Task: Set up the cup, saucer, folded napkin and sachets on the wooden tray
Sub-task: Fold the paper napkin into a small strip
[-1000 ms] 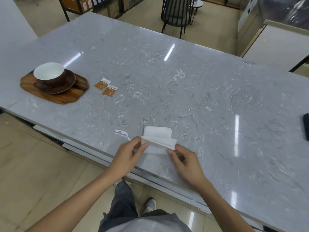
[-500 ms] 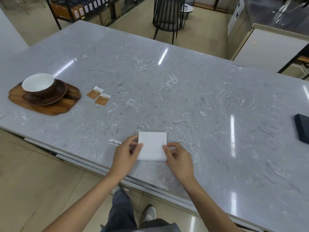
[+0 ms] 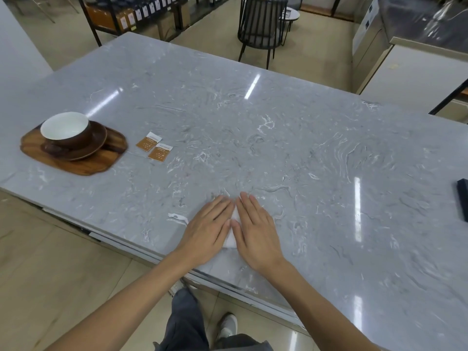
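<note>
The white folded napkin lies flat near the counter's front edge, almost wholly covered by my hands; only a narrow strip shows between them. My left hand and my right hand rest palm down on it, side by side, fingers stretched out. At the far left stands the wooden tray. On it sits the brown saucer with the brown, white-lined cup in it. Two orange sachets lie on the counter just right of the tray.
The grey marble counter spreads wide behind and to the right of my hands. A small white paper scrap lies left of my left hand. A dark flat object sits at the right edge. A black chair stands beyond the counter.
A second ago I held the napkin half folded by its edges. It was then laid flat, and now both palms press down on it, covering it.
</note>
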`<state>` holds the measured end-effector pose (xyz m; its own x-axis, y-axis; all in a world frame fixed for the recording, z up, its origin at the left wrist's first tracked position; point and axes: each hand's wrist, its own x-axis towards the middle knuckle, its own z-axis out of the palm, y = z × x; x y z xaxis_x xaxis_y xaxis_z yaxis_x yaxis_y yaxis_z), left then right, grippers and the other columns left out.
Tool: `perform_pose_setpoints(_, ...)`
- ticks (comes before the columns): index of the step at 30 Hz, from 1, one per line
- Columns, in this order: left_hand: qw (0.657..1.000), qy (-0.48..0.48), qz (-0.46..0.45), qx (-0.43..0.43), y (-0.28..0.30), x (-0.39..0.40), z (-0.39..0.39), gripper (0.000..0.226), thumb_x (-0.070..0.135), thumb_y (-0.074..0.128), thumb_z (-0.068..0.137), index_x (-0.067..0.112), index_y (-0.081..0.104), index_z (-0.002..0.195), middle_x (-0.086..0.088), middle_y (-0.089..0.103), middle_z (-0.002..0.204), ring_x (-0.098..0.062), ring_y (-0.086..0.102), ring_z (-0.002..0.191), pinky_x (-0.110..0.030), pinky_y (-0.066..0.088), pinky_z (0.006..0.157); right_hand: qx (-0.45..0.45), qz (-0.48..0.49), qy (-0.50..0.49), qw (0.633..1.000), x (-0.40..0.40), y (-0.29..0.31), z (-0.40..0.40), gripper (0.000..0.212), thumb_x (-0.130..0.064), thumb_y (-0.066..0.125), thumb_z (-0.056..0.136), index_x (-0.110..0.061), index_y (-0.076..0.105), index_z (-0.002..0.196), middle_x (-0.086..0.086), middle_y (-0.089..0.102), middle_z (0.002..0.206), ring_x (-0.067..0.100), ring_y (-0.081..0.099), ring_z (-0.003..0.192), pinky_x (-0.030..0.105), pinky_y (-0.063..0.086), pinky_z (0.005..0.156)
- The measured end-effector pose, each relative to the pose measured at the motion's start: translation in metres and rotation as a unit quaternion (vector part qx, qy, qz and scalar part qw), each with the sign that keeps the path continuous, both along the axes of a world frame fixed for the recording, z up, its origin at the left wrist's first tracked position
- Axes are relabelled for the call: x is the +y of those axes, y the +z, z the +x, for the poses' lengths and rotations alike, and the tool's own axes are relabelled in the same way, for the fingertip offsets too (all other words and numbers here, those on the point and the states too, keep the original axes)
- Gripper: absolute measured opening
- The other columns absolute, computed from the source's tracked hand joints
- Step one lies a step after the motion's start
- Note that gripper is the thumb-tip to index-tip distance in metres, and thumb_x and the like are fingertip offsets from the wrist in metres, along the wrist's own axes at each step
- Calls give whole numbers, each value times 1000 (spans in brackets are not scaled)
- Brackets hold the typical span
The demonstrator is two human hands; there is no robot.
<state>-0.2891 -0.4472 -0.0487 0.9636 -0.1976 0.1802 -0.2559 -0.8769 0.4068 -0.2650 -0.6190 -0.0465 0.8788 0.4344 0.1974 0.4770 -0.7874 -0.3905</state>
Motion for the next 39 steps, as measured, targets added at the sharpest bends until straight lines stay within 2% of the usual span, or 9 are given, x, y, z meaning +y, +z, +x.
perform_pose_setpoints(3, 999, -15, 42, 27, -6, -1, 1, 56, 35, 23, 108, 8, 27, 157, -5, 23, 166, -16, 10, 156, -40, 17, 127, 53, -30, -6, 998, -7, -16, 3, 59, -41, 29, 110, -18, 18, 163, -4, 12, 171, 9, 0, 157, 41, 15, 129)
perform_pose_setpoints(7, 994, -8, 94, 48, -14, -1, -2, 62, 43, 8, 105, 14, 6, 161, 0, 1, 169, -12, -3, 156, -38, 7, 128, 47, -55, -13, 997, -8, -24, 2, 63, -46, 20, 108, -20, 12, 164, -7, 3, 171, 9, -3, 158, 36, 5, 129)
perform_pose_setpoints(16, 990, -16, 111, 84, -14, 1, 3, 61, 43, 9, 106, 19, -14, 157, 4, -16, 167, -10, -17, 154, -37, -3, 127, 76, -95, -12, 993, -4, -19, 7, 66, -44, 21, 107, -17, 3, 164, -2, -2, 173, 13, -4, 159, 45, 8, 129)
perform_pose_setpoints(20, 988, -60, 82, 119, -3, 11, -1, 66, 45, 18, 108, 18, -14, 158, 3, -22, 167, -9, -24, 152, -38, -4, 128, 104, -17, 5, 994, -15, -8, 4, 72, -55, 31, 105, -28, 1, 165, -4, -14, 172, 14, -14, 158, 48, -6, 127)
perform_pose_setpoints(23, 988, -112, 48, 91, 3, 28, -17, 71, 52, 30, 105, 18, 3, 161, 6, -7, 169, -8, -14, 155, -33, -2, 127, 53, 71, 43, 995, -40, 5, -2, 63, -55, 49, 98, -27, 40, 154, 3, 11, 173, 19, 9, 159, 42, 11, 122)
perform_pose_setpoints(26, 983, -144, 84, 78, 5, 40, -33, 67, 52, 32, 103, 18, 21, 159, 7, 13, 167, -10, 1, 156, -34, 7, 128, -7, 31, 140, 990, -65, 5, -6, 47, -43, 68, 92, -19, 65, 133, 6, 46, 158, 25, 43, 147, 49, 38, 114)
perform_pose_setpoints(30, 978, -163, 114, 57, 12, 48, -30, 65, 50, 37, 102, 16, 29, 157, 5, 25, 165, -12, 18, 153, -29, 15, 124, -6, -22, 184, 983, -73, 6, -2, 49, -38, 73, 92, -12, 67, 133, 7, 62, 144, 27, 59, 132, 46, 54, 103)
perform_pose_setpoints(34, 975, -165, 147, -6, 20, 42, -24, 59, 42, 44, 96, 10, 54, 144, -7, 54, 150, -23, 53, 136, -40, 47, 110, -68, -49, 203, 976, -69, 9, 5, 44, -34, 74, 92, -9, 71, 128, 12, 70, 131, 31, 68, 118, 42, 63, 86)
perform_pose_setpoints(39, 975, -148, 162, -45, 21, 30, -22, 54, 23, 81, 76, 9, 69, 127, -9, 68, 133, -26, 68, 119, -39, 60, 91, -78, -28, 192, 978, -66, 15, 11, 29, -27, 68, 95, -12, 74, 119, 6, 75, 118, 25, 71, 108, 37, 64, 75)
